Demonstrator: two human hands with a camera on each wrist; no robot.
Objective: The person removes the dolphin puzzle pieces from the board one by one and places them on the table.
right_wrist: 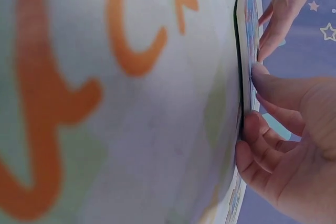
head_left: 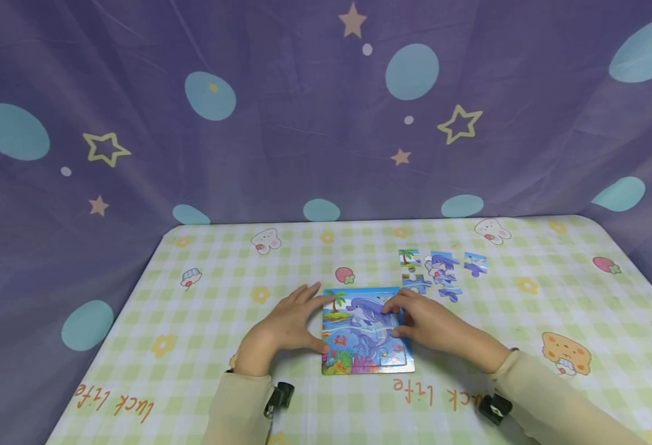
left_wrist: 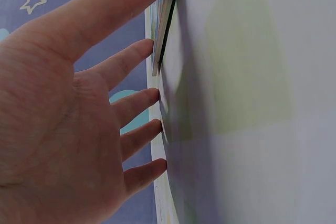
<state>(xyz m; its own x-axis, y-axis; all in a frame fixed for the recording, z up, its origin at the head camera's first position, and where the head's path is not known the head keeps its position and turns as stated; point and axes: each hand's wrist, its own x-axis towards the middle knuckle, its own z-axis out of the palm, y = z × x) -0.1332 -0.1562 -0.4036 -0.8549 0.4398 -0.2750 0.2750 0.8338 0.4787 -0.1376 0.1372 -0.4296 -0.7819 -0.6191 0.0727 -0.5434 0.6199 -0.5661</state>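
A dolphin jigsaw board (head_left: 359,327) lies flat on the tablecloth, with a palm tree, sea and coral printed on it. My left hand (head_left: 292,324) spreads along its left side, thumb on the lower left edge and index finger near the upper left corner. In the left wrist view the fingers (left_wrist: 139,106) look fairly straight. Over the board's right part, my right hand (head_left: 423,315) has bent fingers, thumb and index fingertips down on the picture. The hand covers that part, so any piece between the fingertips is hidden. In the right wrist view the thumb (right_wrist: 278,85) touches the board's surface.
Several loose jigsaw pieces lie behind the board to the right, among them a palm tree piece (head_left: 408,258), a dolphin piece (head_left: 442,262) and a blue piece (head_left: 475,263). A green checked tablecloth (head_left: 203,346) covers the table. A purple curtain (head_left: 281,148) hangs behind.
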